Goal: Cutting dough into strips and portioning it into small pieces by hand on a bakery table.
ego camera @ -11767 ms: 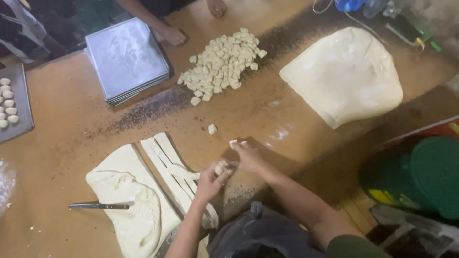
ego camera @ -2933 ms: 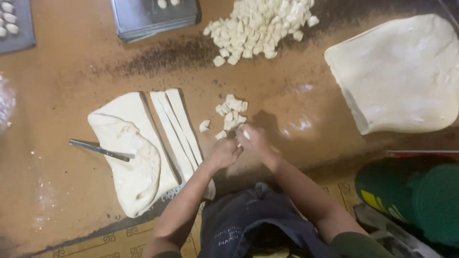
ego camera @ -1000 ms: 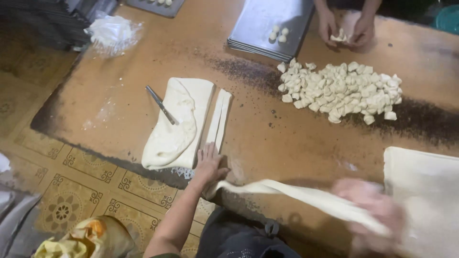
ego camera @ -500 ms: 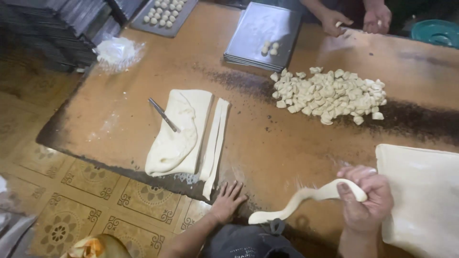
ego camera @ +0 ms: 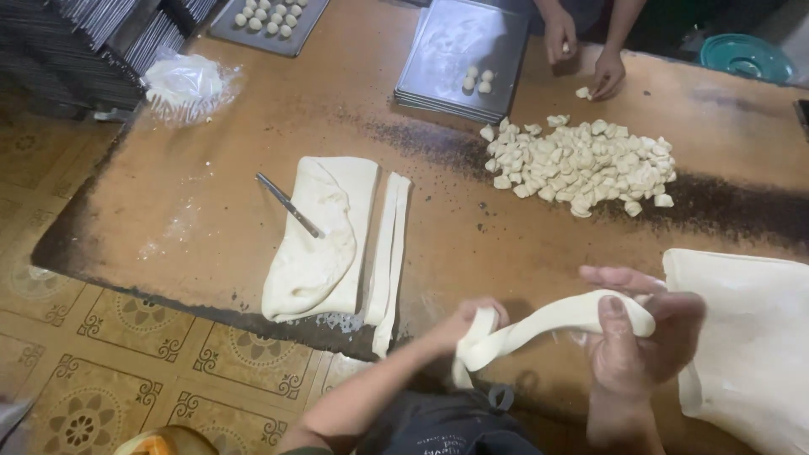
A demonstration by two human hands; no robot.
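One knife (ego camera: 289,205) is lying on one folded dough slab (ego camera: 324,236); two cut strips (ego camera: 389,244) are lying just right of that slab. Three dough balls (ego camera: 476,80) are sitting on the tray stack (ego camera: 438,50) beyond that slab.

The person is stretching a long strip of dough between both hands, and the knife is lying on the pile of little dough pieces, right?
Not quite. In the head view the knife lies on the folded dough sheet, not on the pile of little dough pieces. The rest holds: the left hand and right hand hold a long strip of dough between them.
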